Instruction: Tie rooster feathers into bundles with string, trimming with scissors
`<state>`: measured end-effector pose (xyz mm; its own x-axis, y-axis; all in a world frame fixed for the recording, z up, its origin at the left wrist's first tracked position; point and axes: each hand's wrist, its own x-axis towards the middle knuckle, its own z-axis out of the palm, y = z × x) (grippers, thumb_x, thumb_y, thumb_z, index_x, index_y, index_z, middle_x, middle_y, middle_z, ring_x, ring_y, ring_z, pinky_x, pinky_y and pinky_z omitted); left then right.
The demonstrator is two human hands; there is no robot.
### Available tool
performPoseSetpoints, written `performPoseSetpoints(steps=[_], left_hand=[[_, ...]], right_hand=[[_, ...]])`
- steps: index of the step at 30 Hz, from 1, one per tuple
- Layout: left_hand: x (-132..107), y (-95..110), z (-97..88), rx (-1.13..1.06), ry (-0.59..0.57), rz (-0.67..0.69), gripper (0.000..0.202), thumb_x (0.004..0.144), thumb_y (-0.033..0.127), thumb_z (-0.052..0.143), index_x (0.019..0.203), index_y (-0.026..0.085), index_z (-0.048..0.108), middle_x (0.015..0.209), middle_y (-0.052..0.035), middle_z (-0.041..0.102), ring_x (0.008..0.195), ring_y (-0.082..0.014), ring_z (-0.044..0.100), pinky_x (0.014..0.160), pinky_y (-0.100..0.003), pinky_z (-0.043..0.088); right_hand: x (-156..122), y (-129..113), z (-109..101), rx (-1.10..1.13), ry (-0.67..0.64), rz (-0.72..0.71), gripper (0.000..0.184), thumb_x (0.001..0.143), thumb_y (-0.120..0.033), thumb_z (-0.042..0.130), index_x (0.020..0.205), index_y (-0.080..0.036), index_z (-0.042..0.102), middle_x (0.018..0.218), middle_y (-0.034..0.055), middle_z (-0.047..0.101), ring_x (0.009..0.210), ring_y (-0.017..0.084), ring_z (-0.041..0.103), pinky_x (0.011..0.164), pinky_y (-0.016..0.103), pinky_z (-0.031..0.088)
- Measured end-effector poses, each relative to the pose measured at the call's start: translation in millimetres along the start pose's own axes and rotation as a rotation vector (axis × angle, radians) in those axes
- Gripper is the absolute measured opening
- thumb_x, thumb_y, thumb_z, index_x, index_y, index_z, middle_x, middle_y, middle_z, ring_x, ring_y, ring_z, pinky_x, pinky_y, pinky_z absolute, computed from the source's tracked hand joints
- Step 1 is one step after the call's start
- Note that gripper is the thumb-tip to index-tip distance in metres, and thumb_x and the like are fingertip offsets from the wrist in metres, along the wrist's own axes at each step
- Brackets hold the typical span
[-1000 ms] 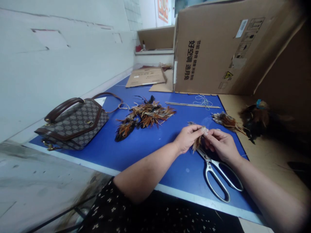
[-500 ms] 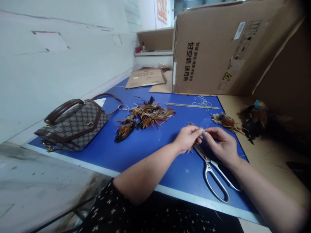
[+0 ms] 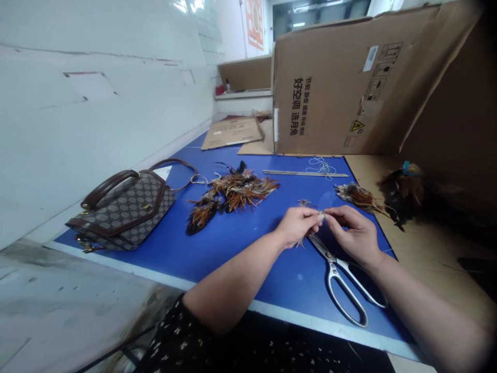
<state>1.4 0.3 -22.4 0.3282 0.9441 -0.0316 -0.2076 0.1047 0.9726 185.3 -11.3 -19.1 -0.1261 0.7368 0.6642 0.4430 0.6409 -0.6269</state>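
Note:
Above the blue tabletop, my left hand (image 3: 298, 227) is closed in a pinch on a small pale feather (image 3: 321, 215). My right hand (image 3: 355, 234) meets it there, thumb and forefinger closed on the same feather. Greyish-brown feather tips (image 3: 304, 203) show behind my left hand; whether they lie on the table or are held, I cannot tell. Partly under my hands lie silver-handled scissors (image 3: 330, 257), their blade tips hidden. A small bundle of brown feathers (image 3: 359, 197) rests beyond my right hand, and a larger pile of brown and black feathers (image 3: 238, 189) lies to the left.
A patterned handbag (image 3: 130, 207) stands at the left by the wall. Two thin sticks (image 3: 305, 173) and tangled string (image 3: 321, 167) lie at the back. A large cardboard box (image 3: 330, 93) rises behind them. Dark feathers (image 3: 404, 194) sit on cardboard at right.
The view has shifted slightly with my head. Both hands stay together in nearly the same place, still pinching the feather, with only a small shift of the fingers.

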Motion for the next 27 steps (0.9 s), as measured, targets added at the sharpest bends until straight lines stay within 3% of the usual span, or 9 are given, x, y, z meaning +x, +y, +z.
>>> performPoseSetpoints(steps=[4,9,15,21,27], left_hand=[[2,-2,0.1,0.006,0.009,0.023,0.046,0.077,0.051,0.083,0.091,0.009,0.074,0.068,-0.0016,0.063,0.058,-0.0075,0.053,0.057,-0.022,0.038],[3,-2,0.6,-0.032,0.040,0.027,0.047,0.076,0.053,0.083,0.090,0.010,0.071,0.070,-0.0008,0.064,0.058,-0.0079,0.054,0.058,-0.022,0.039],[2,-3,-1.0,0.002,0.042,0.050,0.047,0.077,0.054,0.081,0.090,0.010,0.071,0.065,0.0002,0.062,0.056,-0.0077,0.054,0.058,-0.022,0.041],[0,5,-6.9,-0.018,-0.118,-0.045,0.050,0.072,0.056,0.086,0.083,0.010,0.069,0.064,-0.0012,0.064,0.053,-0.0078,0.056,0.056,-0.023,0.042],[-6,13,-9.3,-0.072,-0.255,-0.156,0.055,0.065,0.055,0.092,0.083,0.008,0.069,0.063,-0.0018,0.064,0.054,-0.0090,0.059,0.058,-0.024,0.045]], right_hand=[[3,-4,-2,-0.031,-0.016,-0.097,0.015,0.096,-0.028,0.070,0.109,-0.025,0.078,0.087,0.0066,0.073,0.073,0.019,0.066,0.064,0.034,0.055],[4,-5,-2,-0.031,-0.047,-0.176,0.022,0.097,-0.022,0.068,0.116,-0.026,0.078,0.091,0.0070,0.075,0.079,0.020,0.069,0.073,0.036,0.057],[4,-5,-2,-0.008,-0.091,-0.215,0.028,0.097,-0.016,0.067,0.121,-0.025,0.076,0.094,0.0073,0.074,0.083,0.020,0.070,0.076,0.035,0.057],[10,-17,-15,0.050,-0.161,-0.157,0.030,0.098,-0.023,0.068,0.127,-0.027,0.075,0.095,0.0072,0.075,0.083,0.021,0.069,0.080,0.039,0.056],[14,-14,-27,0.195,-0.314,-0.008,0.015,0.097,-0.035,0.070,0.102,-0.026,0.080,0.094,0.0076,0.074,0.082,0.022,0.070,0.074,0.036,0.058]])
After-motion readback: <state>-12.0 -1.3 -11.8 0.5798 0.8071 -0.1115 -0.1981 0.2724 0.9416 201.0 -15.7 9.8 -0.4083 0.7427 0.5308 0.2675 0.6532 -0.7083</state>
